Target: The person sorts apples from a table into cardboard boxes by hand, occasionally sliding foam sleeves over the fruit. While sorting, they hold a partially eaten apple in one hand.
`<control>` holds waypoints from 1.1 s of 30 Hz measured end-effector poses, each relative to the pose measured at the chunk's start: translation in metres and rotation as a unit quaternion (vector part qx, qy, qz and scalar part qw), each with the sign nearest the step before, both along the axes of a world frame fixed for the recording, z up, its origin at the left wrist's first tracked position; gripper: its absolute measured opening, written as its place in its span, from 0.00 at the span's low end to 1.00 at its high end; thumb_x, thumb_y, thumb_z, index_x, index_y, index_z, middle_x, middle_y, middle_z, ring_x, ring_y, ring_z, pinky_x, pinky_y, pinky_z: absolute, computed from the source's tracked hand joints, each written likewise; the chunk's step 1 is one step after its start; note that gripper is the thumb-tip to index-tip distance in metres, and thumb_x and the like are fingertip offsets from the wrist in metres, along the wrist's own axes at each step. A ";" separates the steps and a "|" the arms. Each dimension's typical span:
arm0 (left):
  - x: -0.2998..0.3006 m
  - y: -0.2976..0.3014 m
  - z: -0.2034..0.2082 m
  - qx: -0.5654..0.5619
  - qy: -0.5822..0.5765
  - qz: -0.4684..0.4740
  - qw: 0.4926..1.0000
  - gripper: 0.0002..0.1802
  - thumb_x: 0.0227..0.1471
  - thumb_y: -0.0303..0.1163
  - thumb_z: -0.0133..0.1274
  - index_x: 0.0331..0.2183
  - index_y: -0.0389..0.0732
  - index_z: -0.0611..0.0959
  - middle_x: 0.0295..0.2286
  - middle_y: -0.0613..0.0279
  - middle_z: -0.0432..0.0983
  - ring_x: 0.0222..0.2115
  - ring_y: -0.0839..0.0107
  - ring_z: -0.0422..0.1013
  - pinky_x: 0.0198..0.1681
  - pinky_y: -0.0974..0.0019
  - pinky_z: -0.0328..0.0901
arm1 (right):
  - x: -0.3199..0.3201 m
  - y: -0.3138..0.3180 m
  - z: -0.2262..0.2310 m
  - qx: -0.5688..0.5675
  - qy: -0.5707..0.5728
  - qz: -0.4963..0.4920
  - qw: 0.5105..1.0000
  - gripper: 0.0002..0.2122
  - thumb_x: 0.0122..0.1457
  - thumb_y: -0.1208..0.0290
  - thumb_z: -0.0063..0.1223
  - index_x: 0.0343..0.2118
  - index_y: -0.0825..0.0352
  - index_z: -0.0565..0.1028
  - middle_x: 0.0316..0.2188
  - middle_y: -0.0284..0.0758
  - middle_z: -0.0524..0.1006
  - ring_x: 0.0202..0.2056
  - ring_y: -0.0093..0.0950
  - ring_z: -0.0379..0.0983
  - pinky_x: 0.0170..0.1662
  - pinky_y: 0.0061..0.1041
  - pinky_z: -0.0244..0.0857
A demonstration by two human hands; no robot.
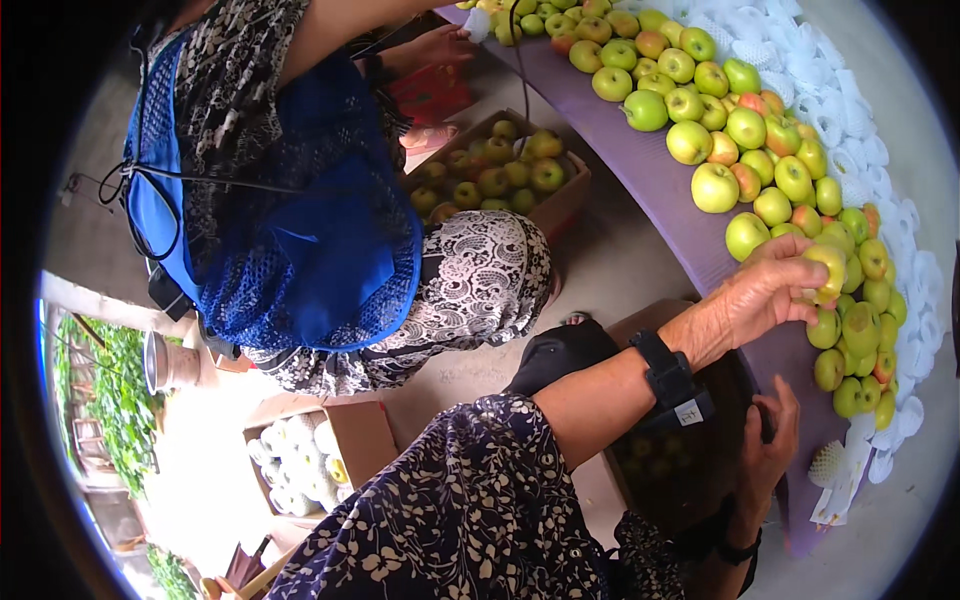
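My left hand (765, 290) is closed around a yellow-green apple (826, 272), thumb and fingers gripping its sides. It is held over the lower end of a long spread of green and reddish apples (755, 130) on a purple-covered table (640, 190). At the table's near edge, below the other hand, my right hand (772, 440) is open, its fingers curved and apart with nothing seen between them. White foam fruit nets (850, 120) lie heaped along the far side of the apples. A single foam net (826, 465) sits at the table's lower end.
A co-worker in a blue mesh vest (300, 210) is close by at upper left. Cardboard boxes hold loose apples (490, 175) beside the table and net-wrapped fruit (300, 465) at lower left. A dark box (655, 450) stands below my arms.
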State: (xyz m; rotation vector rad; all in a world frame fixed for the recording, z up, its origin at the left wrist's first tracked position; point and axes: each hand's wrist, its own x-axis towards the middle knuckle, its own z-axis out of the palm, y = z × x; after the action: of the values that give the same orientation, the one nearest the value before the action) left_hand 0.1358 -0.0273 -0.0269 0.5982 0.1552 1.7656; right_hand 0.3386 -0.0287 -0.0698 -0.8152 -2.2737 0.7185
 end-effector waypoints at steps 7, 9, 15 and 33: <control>-0.013 0.002 0.002 0.015 -0.035 0.023 0.999 0.19 0.51 0.35 0.52 0.42 0.34 0.71 0.35 0.56 0.73 0.34 0.67 0.73 0.32 0.69 0.69 | -0.014 -0.004 -0.004 0.057 -0.044 0.079 0.994 0.19 0.48 0.84 0.51 0.46 0.70 0.70 0.37 0.44 0.73 0.31 0.34 0.72 0.36 0.29 0.66; -0.018 0.003 0.002 0.011 -0.042 0.021 0.999 0.19 0.51 0.36 0.51 0.42 0.34 0.71 0.35 0.56 0.73 0.34 0.67 0.73 0.32 0.70 0.69 | -0.018 -0.003 -0.005 0.052 -0.047 0.089 0.994 0.18 0.48 0.84 0.51 0.45 0.69 0.70 0.37 0.44 0.73 0.31 0.34 0.72 0.35 0.29 0.66; -0.031 0.007 -0.003 0.034 -0.136 0.024 0.990 0.22 0.49 0.36 0.52 0.44 0.34 0.71 0.36 0.56 0.73 0.36 0.64 0.71 0.39 0.67 0.68 | -0.028 -0.004 -0.002 0.043 -0.066 0.099 0.992 0.17 0.49 0.84 0.51 0.44 0.70 0.71 0.38 0.45 0.73 0.33 0.37 0.72 0.37 0.31 0.67; -0.040 0.017 -0.006 -0.015 -0.137 0.026 0.990 0.23 0.48 0.43 0.54 0.44 0.41 0.72 0.39 0.62 0.71 0.37 0.67 0.70 0.36 0.68 0.67 | -0.050 -0.008 0.003 0.031 -0.140 0.135 0.980 0.15 0.48 0.85 0.49 0.41 0.71 0.71 0.37 0.47 0.73 0.38 0.43 0.72 0.41 0.33 0.67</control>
State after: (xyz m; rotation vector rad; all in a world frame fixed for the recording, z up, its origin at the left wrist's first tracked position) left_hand 0.0963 -0.0100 -0.0330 0.3266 0.0070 1.8737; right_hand 0.2891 -0.0366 -0.0668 -0.6150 -2.6819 0.6816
